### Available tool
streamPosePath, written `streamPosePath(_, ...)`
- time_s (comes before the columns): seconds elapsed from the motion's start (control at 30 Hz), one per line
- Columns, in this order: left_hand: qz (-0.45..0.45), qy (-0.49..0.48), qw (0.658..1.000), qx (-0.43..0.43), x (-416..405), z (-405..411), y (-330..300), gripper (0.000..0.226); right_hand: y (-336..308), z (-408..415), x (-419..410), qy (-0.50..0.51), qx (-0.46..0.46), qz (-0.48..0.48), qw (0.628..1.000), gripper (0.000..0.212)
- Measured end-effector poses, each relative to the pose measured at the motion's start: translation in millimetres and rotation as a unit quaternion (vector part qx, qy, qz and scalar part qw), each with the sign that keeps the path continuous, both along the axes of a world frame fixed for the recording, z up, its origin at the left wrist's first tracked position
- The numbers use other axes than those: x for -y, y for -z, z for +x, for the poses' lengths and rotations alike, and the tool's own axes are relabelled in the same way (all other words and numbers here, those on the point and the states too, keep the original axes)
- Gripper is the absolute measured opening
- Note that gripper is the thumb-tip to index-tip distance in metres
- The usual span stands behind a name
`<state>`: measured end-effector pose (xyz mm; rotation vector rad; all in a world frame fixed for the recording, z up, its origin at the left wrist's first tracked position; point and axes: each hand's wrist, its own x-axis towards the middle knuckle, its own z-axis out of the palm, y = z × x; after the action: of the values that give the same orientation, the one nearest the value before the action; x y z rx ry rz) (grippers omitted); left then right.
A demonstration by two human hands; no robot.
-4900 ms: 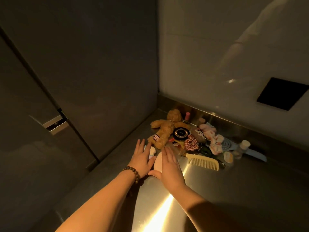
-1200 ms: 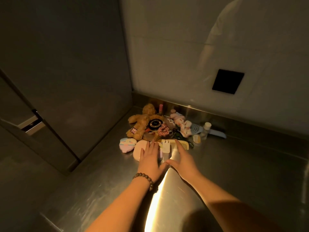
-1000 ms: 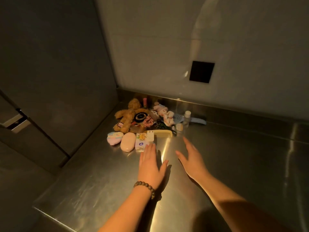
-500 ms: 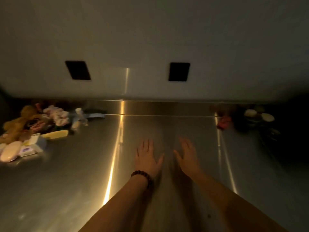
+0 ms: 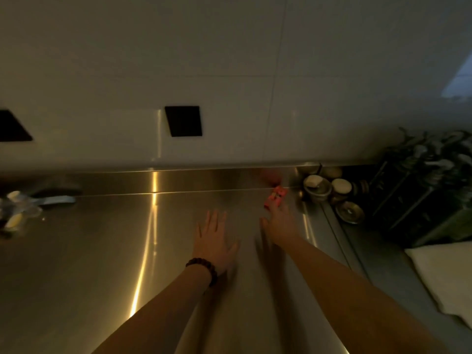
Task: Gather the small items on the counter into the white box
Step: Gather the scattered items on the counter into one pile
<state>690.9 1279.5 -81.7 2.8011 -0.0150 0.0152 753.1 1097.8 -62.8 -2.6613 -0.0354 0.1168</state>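
My left hand (image 5: 214,236), with a dark bead bracelet at the wrist, hovers flat and open over the steel counter (image 5: 89,264). Further right and further back, my right hand (image 5: 279,226) stretches out with its fingers apart and holds nothing. Its fingertips reach a small red-pink item (image 5: 275,196) lying by the back ledge; blur hides whether they touch. A white object (image 5: 444,272), possibly the white box, shows at the right edge. A few small items (image 5: 15,215) of the pile and a blue handle (image 5: 56,200) are at the far left edge.
Small round bowls and lidded tins (image 5: 324,187) crowd the back right corner beside a dark rack of utensils (image 5: 421,190). A black square socket (image 5: 183,121) sits on the white wall. A seam in the counter runs just right of my right hand.
My view has swung right, away from the pile of toys and toiletries, which has slid to the left edge. Both hands moved right along the counter, the right one up to the red item.
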Motion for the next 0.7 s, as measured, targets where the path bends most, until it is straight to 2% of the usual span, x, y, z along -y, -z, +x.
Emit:
streamPosePath(0.13, -0.007, -0.008, 1.0, -0.016, 0.9, 25.5, 4.8, 0.077, 12.3, 53.9, -1.8, 0.04, -0.015, 0.034, 0.999, 0.042)
streamPosePath(0.23, -0.01, -0.011, 0.999, -0.03, -2.2, 38.0, 12.2, 0.078, 24.2, 78.9, -6.0, 0.087, -0.051, 0.045, 0.994, 0.062)
streamPosePath(0.3, -0.007, -0.015, 0.999, -0.032, -5.8, 44.5, 17.4, 0.078, 31.1, 87.9, -7.6, 0.106, -0.05, -0.002, 0.993, 0.074)
streamPosePath(0.37, -0.007, -0.018, 0.999, -0.031, -10.5, 50.2, 22.2, 0.077, 35.0, 90.9, -8.6, 0.098, -0.043, -0.042, 0.993, 0.074)
streamPosePath(0.43, -0.004, -0.016, 0.999, -0.041, -15.0, 54.7, 27.2, 0.076, 37.3, 92.1, -10.6, 0.064, -0.022, -0.028, 0.997, 0.059)
streamPosePath(0.5, -0.005, -0.008, 0.998, -0.062, -17.4, 58.2, 31.0, 0.076, 36.0, 88.2, -14.2, -0.038, 0.007, 0.014, 0.999, 0.043)
streamPosePath(0.57, -0.004, -0.001, 0.997, -0.072, -18.7, 61.3, 34.0, 0.078, 33.6, 79.0, -16.3, -0.15, 0.019, 0.088, 0.985, 0.036)
streamPosePath(0.63, 0.001, 0.009, 0.997, -0.076, -19.0, 65.4, 35.9, 0.081, 35.4, 69.7, -13.4, -0.2, 0.019, 0.097, 0.975, 0.046)
streamPosePath(0.7, 0.011, 0.022, 0.997, -0.079, -17.8, 72.3, 36.2, 0.085, 40.8, 64.6, -6.3, -0.168, 0.024, 0.064, 0.983, 0.068)
